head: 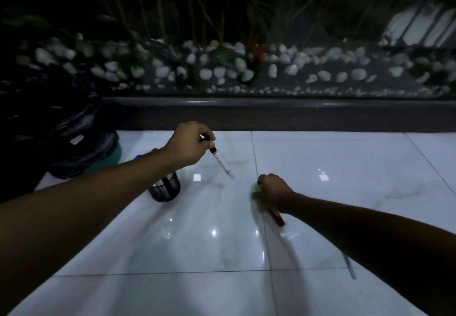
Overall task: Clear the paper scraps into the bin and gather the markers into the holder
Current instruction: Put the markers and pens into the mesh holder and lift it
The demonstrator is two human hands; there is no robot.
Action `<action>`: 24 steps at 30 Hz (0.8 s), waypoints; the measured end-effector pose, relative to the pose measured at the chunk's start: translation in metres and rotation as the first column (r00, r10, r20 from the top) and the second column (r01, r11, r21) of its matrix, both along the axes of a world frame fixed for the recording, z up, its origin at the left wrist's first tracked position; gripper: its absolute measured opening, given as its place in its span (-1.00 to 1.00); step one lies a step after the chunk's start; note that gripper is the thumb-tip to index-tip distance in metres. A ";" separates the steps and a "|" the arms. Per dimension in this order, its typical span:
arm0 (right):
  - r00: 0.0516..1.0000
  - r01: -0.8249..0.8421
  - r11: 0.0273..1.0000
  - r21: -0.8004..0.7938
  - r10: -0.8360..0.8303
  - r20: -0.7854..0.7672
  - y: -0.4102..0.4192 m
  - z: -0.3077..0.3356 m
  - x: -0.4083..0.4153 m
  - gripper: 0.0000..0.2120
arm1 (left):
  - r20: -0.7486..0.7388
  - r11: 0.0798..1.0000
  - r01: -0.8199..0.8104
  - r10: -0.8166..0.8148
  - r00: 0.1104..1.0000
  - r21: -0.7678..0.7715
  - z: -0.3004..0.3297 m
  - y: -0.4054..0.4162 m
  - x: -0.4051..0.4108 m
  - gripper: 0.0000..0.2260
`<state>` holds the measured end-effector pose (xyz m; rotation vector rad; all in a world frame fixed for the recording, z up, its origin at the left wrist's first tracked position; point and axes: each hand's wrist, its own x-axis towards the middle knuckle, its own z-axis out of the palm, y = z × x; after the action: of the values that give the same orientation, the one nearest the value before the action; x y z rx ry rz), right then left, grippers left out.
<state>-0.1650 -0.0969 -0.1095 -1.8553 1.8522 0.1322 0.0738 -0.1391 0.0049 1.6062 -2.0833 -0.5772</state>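
My left hand (191, 143) is closed around a white marker (220, 162) with a black and red band, held tilted above the white tiled floor. A black mesh holder (164, 188) stands under my left forearm with markers in it; red and blue caps (145, 154) show above the arm. My right hand (272, 187) rests low on the floor, gripping a bunch of markers: a green tip (257, 187) sticks out at the front and a red marker (276, 215) at the back. Another white marker (350, 267) lies on the floor beside my right forearm.
A bin lined with a black plastic bag (56, 128) stands at the left, on a green base. A dark ledge (271, 114) runs across the back, with white pebbles and plant stems behind it. The floor tiles are glossy with light reflections.
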 end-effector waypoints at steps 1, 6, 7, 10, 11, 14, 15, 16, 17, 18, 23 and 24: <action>0.999 -0.034 0.999 0.012 0.035 -0.030 -0.003 -0.002 0.008 -0.66 | -0.012 1.000 -0.022 0.023 1.000 0.012 0.003 0.002 0.009 -0.92; 0.990 -0.089 0.987 -0.137 0.102 0.095 -0.018 0.013 0.052 -0.79 | -0.141 0.979 -0.189 0.199 0.970 0.076 0.023 0.011 0.051 -0.79; 0.980 -0.054 0.981 -0.184 0.088 0.180 -0.021 0.023 0.059 -0.80 | -0.141 0.975 -0.206 0.215 0.966 0.080 0.028 0.010 0.055 -0.81; 0.879 0.092 0.956 -0.278 0.053 0.474 -0.034 0.063 0.094 -0.86 | -0.100 0.967 -0.249 0.252 0.962 0.044 0.045 0.013 0.078 -0.87; 0.842 0.128 0.946 -0.298 0.055 0.537 -0.039 0.076 0.104 -0.86 | -0.089 0.964 -0.263 0.265 0.960 0.038 0.049 0.013 0.084 -0.89; 0.670 0.224 0.934 -0.280 0.061 0.739 -0.049 0.105 0.137 -0.85 | -0.053 0.956 -0.293 0.292 0.955 0.001 0.055 0.017 0.103 -0.90; 0.614 0.242 0.930 -0.278 0.075 0.786 -0.050 0.112 0.146 -0.85 | -0.052 0.955 -0.296 0.295 0.954 -0.019 0.056 0.018 0.107 -0.88; 0.571 0.256 0.923 -0.286 0.094 0.816 -0.051 0.118 0.155 -0.85 | -0.054 0.954 -0.298 0.296 0.954 -0.036 0.056 0.018 0.111 -0.86; 0.548 0.263 0.918 -0.296 0.110 0.829 -0.050 0.122 0.163 -0.85 | -0.059 0.953 -0.300 0.297 0.953 -0.048 0.056 0.018 0.114 -0.85; 0.531 0.261 0.918 -0.300 0.123 0.839 -0.050 0.124 0.169 -0.85 | -0.057 0.952 -0.301 0.298 0.953 -0.052 0.054 0.019 0.116 -0.85; 0.542 0.219 0.934 -0.283 0.125 0.831 -0.043 0.112 0.195 -0.88 | -0.023 0.944 -0.326 0.325 0.945 -0.049 0.031 0.021 0.126 -0.88; 0.558 0.212 0.937 -0.279 0.118 0.821 -0.042 0.106 0.198 -0.89 | -0.016 0.942 -0.332 0.332 0.943 -0.045 0.024 0.021 0.127 -0.88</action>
<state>0.0334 -0.1384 -0.0031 -1.6033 1.2451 -1.0148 0.2009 -0.1179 0.0291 1.8688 -1.7488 -0.4128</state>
